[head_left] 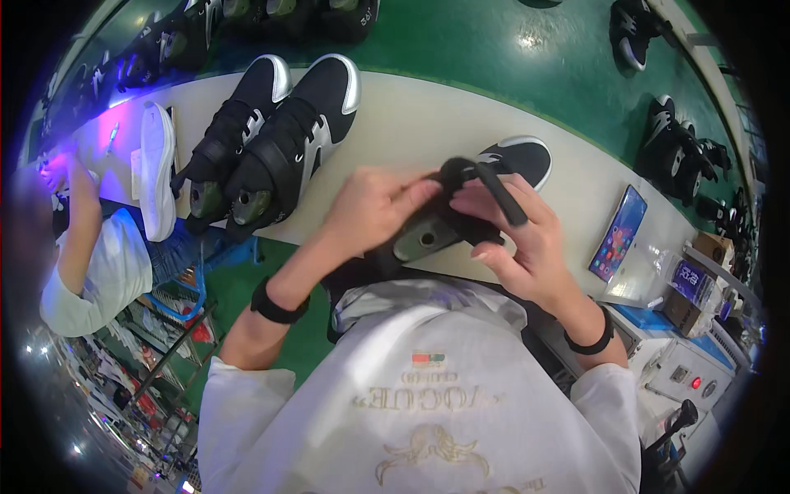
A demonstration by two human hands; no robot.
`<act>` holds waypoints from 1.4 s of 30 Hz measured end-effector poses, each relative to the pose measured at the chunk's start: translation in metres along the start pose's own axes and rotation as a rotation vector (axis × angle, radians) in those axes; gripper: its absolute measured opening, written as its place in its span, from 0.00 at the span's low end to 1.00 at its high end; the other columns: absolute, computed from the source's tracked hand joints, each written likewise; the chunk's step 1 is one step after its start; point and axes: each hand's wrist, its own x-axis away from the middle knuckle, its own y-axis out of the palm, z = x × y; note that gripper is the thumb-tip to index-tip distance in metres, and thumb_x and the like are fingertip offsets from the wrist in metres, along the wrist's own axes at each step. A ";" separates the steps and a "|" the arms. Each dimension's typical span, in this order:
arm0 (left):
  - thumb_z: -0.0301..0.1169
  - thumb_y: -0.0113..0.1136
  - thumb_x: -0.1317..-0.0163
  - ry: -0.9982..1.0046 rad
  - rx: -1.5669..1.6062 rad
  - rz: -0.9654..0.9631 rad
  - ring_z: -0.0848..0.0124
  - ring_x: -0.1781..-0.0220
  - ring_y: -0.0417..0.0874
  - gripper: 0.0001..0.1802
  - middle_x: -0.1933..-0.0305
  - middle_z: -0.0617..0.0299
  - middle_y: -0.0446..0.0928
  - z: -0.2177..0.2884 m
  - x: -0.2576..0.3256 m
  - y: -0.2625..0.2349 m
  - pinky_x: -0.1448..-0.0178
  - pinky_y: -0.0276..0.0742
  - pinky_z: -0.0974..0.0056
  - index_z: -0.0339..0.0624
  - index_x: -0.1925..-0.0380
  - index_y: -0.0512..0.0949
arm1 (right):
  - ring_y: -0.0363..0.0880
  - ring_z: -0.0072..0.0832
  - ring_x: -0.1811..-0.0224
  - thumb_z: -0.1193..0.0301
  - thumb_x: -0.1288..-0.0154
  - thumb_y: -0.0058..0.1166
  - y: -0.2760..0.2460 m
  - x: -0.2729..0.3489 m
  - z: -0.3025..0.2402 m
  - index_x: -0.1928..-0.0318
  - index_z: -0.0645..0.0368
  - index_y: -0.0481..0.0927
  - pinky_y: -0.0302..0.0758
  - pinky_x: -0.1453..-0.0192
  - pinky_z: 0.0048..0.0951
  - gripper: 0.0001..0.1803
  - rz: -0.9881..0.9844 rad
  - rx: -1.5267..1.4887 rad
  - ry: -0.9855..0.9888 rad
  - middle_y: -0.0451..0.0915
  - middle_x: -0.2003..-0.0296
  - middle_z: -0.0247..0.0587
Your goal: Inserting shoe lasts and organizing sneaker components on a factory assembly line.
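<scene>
A black shoe (531, 156) with a silver toe cap lies in front of me, its toe pointing away to the right. At its collar, my left hand (368, 209) is closed, thumb and fingers pinching the black upper. My right hand (531, 247) is on the other side of the opening, fingers bent around a black strap (500, 193) and thumb spread away from them. The strap's free end sticks up between the fingers. Below the hands shows the shoe's heel, with a green patch (426, 240) and a dark round hole. My hands hide much of the shoe's middle.
Left on the pale bench (403, 107) stand a pair of similar black shoes (288, 140) and an upright white sole (156, 171). A phone (619, 233) lies at right, near boxes (695, 284). More shoes (676, 152) sit on the green surface beyond. A co-worker (90, 263) is at far left.
</scene>
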 end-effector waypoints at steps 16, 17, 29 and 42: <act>0.11 0.57 0.48 -0.047 -0.162 -0.126 0.55 0.43 0.83 0.13 0.46 0.51 0.82 0.058 0.058 0.002 0.45 0.83 0.58 0.36 0.64 0.79 | 0.80 0.45 0.56 0.68 0.55 0.73 -0.030 -0.042 0.007 0.45 0.55 0.78 0.77 0.52 0.41 0.32 -0.356 0.176 -0.006 0.80 0.60 0.43; 0.13 0.57 0.48 0.025 -0.181 -0.190 0.57 0.44 0.84 0.11 0.46 0.54 0.82 0.049 0.059 0.003 0.48 0.83 0.59 0.37 0.65 0.78 | 0.80 0.44 0.56 0.68 0.55 0.73 -0.027 -0.041 0.007 0.46 0.54 0.79 0.77 0.51 0.41 0.32 -0.351 0.184 0.026 0.81 0.60 0.42; 0.35 0.69 0.43 0.240 -0.090 -0.169 0.54 0.49 0.81 0.21 0.49 0.53 0.78 0.058 0.049 -0.021 0.47 0.79 0.54 0.43 0.49 0.79 | 0.79 0.44 0.56 0.64 0.55 0.72 -0.004 -0.023 0.015 0.45 0.56 0.78 0.77 0.50 0.42 0.33 -0.142 0.287 -0.131 0.78 0.59 0.44; 0.37 0.80 0.59 0.320 -0.525 0.091 0.60 0.56 0.81 0.24 0.53 0.60 0.79 0.026 0.009 0.002 0.58 0.79 0.60 0.51 0.58 0.84 | 0.85 0.37 0.51 0.73 0.41 0.69 -0.059 0.011 0.012 0.44 0.63 0.80 0.79 0.46 0.32 0.24 0.046 0.053 0.327 0.84 0.51 0.48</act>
